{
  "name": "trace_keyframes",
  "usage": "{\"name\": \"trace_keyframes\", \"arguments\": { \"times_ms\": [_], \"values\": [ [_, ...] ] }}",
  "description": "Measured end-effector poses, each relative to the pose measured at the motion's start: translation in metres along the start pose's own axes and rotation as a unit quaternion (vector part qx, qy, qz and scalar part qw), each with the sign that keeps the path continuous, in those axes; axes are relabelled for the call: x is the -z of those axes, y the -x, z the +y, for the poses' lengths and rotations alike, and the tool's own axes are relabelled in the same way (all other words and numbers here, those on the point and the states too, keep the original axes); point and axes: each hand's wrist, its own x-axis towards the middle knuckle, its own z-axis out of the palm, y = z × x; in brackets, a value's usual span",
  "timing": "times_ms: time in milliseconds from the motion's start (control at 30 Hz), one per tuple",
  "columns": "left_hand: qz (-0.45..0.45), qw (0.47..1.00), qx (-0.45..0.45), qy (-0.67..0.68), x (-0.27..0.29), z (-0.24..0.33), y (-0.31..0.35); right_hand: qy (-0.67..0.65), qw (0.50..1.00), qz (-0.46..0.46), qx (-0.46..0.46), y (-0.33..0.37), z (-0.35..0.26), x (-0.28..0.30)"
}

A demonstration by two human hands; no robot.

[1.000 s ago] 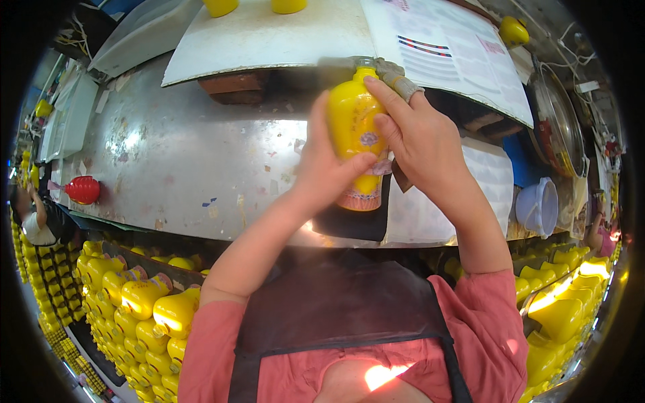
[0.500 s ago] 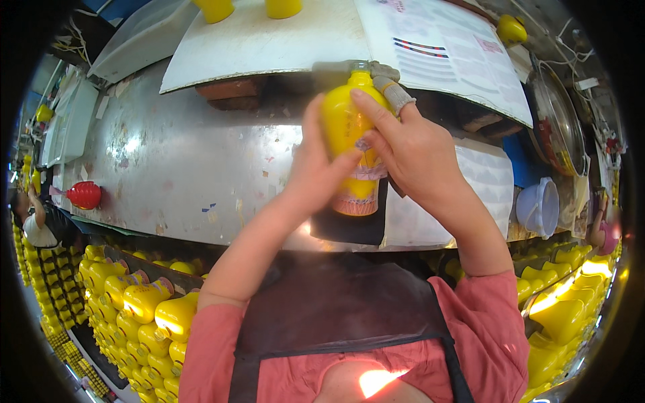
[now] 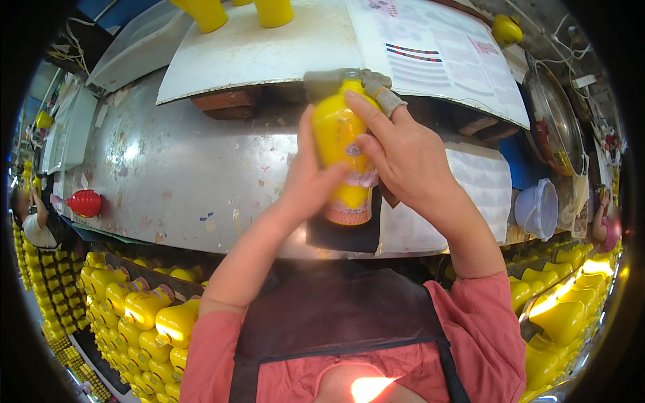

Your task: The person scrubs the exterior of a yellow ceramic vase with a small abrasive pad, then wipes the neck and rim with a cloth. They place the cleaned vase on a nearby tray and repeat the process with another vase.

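Note:
A glossy yellow bottle-shaped vase (image 3: 332, 131), neck pointing away from me, is held between both hands. It carries small printed marks, a pinkish patterned band (image 3: 364, 178) and a striped pattern round its base. My left hand (image 3: 304, 180) is closed round its left side, the thumb across the front. My right hand (image 3: 411, 151) grips the right side, thumb and a finger pressed on the surface. Grey wrapping (image 3: 388, 101) covers at least one right finger; other fingertips are hidden. A grey shape (image 3: 321, 84) lies behind the neck. Below the base is a black pad (image 3: 342, 240).
Decal sheets (image 3: 463, 80) lie on a raised white board (image 3: 235, 60), with yellow vessels (image 3: 274, 12) at its far edge. White paper (image 3: 457, 201) and a lilac bucket (image 3: 536, 208) are right; a red object (image 3: 85, 203) is left. Stacked yellow vases (image 3: 141, 309) flank me. Another person (image 3: 41, 218) is far left.
Both hands and the vase have shifted slightly toward me and to the left. The grip looks much the same, and the view has shifted a little.

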Motion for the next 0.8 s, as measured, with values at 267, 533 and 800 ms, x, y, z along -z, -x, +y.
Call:
{"name": "trace_keyframes", "arguments": {
  "times_ms": [267, 533, 800],
  "values": [
    [-0.026, 0.999, 0.002, 0.039, 0.006, -0.014, 0.017, -0.217, 0.961, -0.038, -0.167, 0.023, 0.020, -0.013],
    [-0.032, 0.983, 0.024, 0.179, 0.007, -0.020, 0.016, -0.447, 0.862, -0.029, -0.240, 0.050, 0.025, -0.037],
    [-0.016, 0.983, 0.078, 0.167, 0.006, -0.017, 0.025, -0.427, 0.873, -0.048, -0.229, 0.055, 0.031, -0.043]
  ]
}}
